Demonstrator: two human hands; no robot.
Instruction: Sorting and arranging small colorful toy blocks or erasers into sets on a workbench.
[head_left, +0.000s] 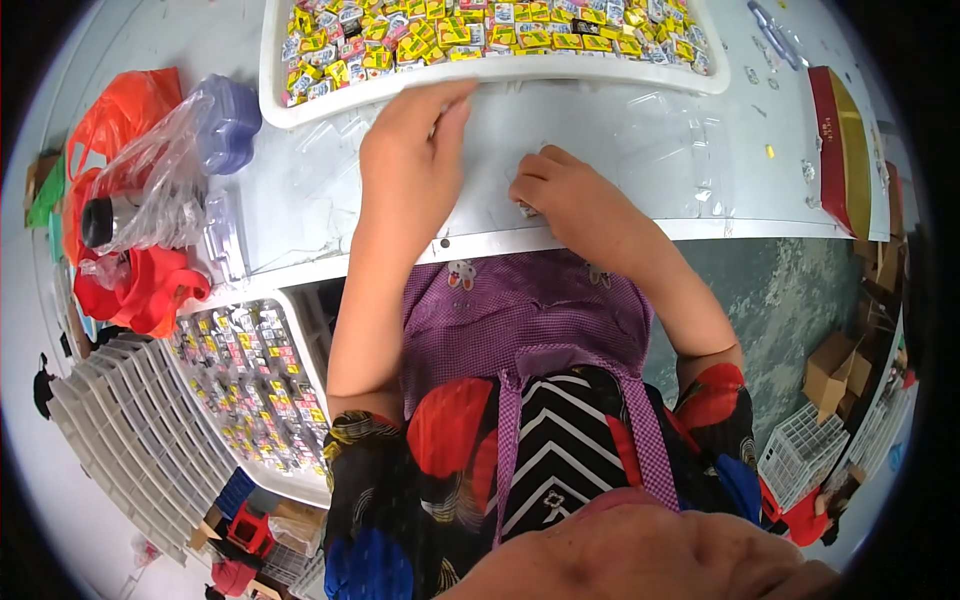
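Note:
My left hand [412,150] reaches up to the near rim of a white tray [500,72]. Its fingers bend to the right, the thumb a little apart from them, and nothing shows between. The tray is full of small yellow, white and pink boxes [455,32]. Closer to the table's front edge, my right hand [560,190] is closed, fingers curled under. A small whitish piece [527,209] peeks out below its fingers, too little of it showing to name. Clear plastic shells [655,135] lie on the table to the right of my hands.
On the left are a red plastic bag [125,115], purple-tinted plastic containers [228,125], and a metal flask [125,220] under clear film. A second tray of small packs [250,385] sits below the table, by stacked pale crates [140,430]. A red-and-gold box [840,150] lies right.

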